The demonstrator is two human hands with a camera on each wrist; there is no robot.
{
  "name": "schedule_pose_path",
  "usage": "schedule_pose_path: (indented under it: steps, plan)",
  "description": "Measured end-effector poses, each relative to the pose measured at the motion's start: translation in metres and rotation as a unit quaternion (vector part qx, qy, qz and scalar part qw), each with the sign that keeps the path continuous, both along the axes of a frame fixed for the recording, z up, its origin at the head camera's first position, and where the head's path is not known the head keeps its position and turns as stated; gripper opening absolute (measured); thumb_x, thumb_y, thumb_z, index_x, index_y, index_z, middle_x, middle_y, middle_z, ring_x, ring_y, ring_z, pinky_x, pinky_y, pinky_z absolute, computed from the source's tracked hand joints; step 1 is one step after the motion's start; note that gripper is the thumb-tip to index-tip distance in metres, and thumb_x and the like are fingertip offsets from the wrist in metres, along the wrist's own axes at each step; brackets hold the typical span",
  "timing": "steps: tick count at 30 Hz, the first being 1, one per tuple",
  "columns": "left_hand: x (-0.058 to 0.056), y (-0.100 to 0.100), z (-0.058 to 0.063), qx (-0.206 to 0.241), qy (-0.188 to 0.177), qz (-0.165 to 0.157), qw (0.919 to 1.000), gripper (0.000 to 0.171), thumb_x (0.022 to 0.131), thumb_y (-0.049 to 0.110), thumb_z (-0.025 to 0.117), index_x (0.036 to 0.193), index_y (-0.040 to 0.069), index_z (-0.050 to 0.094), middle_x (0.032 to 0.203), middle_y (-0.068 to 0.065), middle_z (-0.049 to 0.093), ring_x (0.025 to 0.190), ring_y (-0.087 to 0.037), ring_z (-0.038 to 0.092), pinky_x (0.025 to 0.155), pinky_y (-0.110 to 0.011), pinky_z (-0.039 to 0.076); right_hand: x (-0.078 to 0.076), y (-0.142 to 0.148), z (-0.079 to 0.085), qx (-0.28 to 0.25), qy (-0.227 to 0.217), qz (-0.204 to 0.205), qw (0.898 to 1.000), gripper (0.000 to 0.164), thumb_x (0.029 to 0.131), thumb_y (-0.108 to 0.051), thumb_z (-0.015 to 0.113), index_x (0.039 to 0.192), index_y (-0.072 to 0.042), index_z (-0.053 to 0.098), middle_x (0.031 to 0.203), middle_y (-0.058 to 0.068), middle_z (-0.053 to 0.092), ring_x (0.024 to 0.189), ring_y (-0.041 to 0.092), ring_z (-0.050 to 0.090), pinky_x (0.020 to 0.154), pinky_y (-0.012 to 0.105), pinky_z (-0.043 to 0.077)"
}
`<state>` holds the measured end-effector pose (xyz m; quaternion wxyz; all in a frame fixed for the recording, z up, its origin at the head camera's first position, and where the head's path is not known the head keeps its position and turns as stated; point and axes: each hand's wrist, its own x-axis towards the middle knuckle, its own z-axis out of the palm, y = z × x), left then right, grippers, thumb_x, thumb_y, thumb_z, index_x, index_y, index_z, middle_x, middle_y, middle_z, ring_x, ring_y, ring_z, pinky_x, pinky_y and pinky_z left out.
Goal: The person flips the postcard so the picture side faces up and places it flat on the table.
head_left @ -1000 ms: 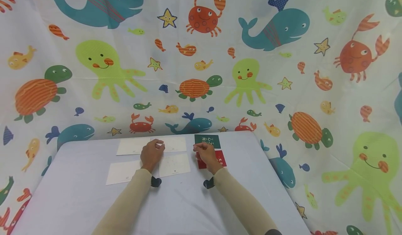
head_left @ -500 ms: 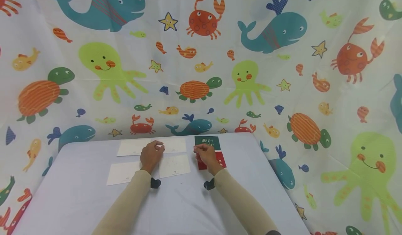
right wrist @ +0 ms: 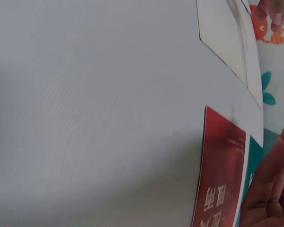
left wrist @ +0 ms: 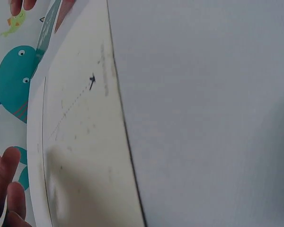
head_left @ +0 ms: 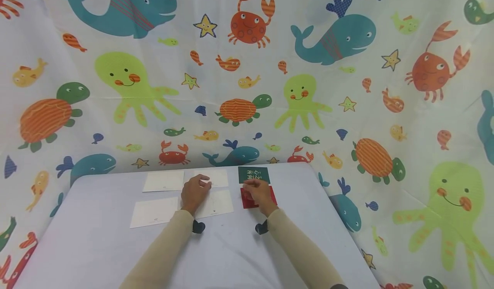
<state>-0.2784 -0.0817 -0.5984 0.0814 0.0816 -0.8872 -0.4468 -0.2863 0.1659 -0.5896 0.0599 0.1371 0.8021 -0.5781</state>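
My left hand (head_left: 195,192) is over several white cards, its fingers loosely bent with nothing between them. It partly covers a back card (head_left: 219,178) and a front card (head_left: 218,202). To its left lie another back card (head_left: 164,181) and front card (head_left: 152,213). My right hand (head_left: 258,193), also loosely bent and holding nothing visible, is over a red card (head_left: 248,203) with pale lettering. Its fingertips overlap the lower edge of a green card (head_left: 247,172). Up close, the left wrist view shows a white card (left wrist: 85,118) with a small dark mark.
A white cloth covers the table (head_left: 231,254). Right behind its far edge hangs a curtain (head_left: 254,79) printed with sea animals. White tablecloth lies between the white cards and the red and green ones.
My left hand has shifted to the right, uncovering more of the left-hand white cards. My right hand has moved slightly right, showing more of the green card's lettering. The cards lie where they were.
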Motion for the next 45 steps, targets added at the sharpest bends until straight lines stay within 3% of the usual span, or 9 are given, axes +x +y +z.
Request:
schedule_pose_path:
  steps: [11, 21, 26, 35, 41, 45]
  plan:
    - [0.0, 0.035, -0.003, 0.011, 0.004, -0.028, 0.9995, 0.027, 0.096, 0.027, 0.078, 0.12, 0.015, 0.075, 0.103, -0.008, 0.081, 0.1, -0.03, 0.073, 0.099, -0.054, 0.055, 0.004, 0.032, -0.004, 0.023, 0.009, -0.028, 0.999, 0.025, 0.095, -0.025, 0.08, 0.12, -0.022, 0.078, 0.12, 0.004, 0.075, 0.111, 0.026, 0.068, 0.088, 0.035, 0.063]
    - [0.003, 0.067, -0.006, 0.018, -0.003, -0.05, 0.9986, 0.029, 0.092, 0.024, 0.083, 0.119, 0.017, 0.075, 0.102, -0.005, 0.081, 0.1, -0.027, 0.073, 0.097, -0.055, 0.057, 0.01, 0.055, -0.003, 0.072, 0.021, -0.062, 0.995, 0.032, 0.096, -0.018, 0.079, 0.127, -0.016, 0.075, 0.13, 0.008, 0.075, 0.124, 0.03, 0.066, 0.107, 0.047, 0.057]
    - [0.005, 0.081, -0.009, 0.017, -0.006, -0.055, 0.9983, 0.03, 0.09, 0.022, 0.084, 0.119, 0.018, 0.075, 0.1, -0.003, 0.081, 0.101, -0.027, 0.073, 0.097, -0.054, 0.058, 0.011, 0.065, -0.004, 0.067, 0.009, -0.079, 0.995, 0.034, 0.096, -0.016, 0.078, 0.129, -0.014, 0.073, 0.132, 0.011, 0.073, 0.12, 0.031, 0.067, 0.101, 0.045, 0.061]
    - [0.011, 0.099, -0.008, 0.035, -0.015, -0.069, 0.9969, 0.031, 0.09, 0.018, 0.083, 0.119, 0.017, 0.075, 0.099, -0.002, 0.081, 0.093, -0.023, 0.075, 0.091, -0.051, 0.062, 0.009, 0.073, -0.005, 0.099, -0.022, -0.118, 0.988, 0.036, 0.093, -0.013, 0.079, 0.129, -0.013, 0.072, 0.134, 0.015, 0.067, 0.124, 0.035, 0.063, 0.101, 0.048, 0.06]
    - [0.017, 0.104, -0.008, 0.035, -0.005, -0.076, 0.9965, 0.033, 0.088, 0.015, 0.084, 0.119, 0.012, 0.074, 0.102, -0.007, 0.081, 0.096, -0.027, 0.075, 0.091, -0.052, 0.062, 0.009, 0.07, -0.003, 0.088, -0.027, -0.116, 0.989, 0.036, 0.093, -0.01, 0.079, 0.128, -0.01, 0.071, 0.129, 0.016, 0.07, 0.119, 0.034, 0.068, 0.092, 0.043, 0.063]
    - [0.017, 0.106, -0.007, 0.034, -0.005, -0.074, 0.9967, 0.034, 0.088, 0.015, 0.084, 0.12, 0.012, 0.073, 0.104, -0.007, 0.081, 0.098, -0.028, 0.075, 0.092, -0.052, 0.062, 0.009, 0.068, -0.001, 0.083, -0.027, -0.117, 0.989, 0.034, 0.094, -0.009, 0.079, 0.127, -0.009, 0.072, 0.128, 0.016, 0.072, 0.118, 0.034, 0.07, 0.093, 0.043, 0.063]
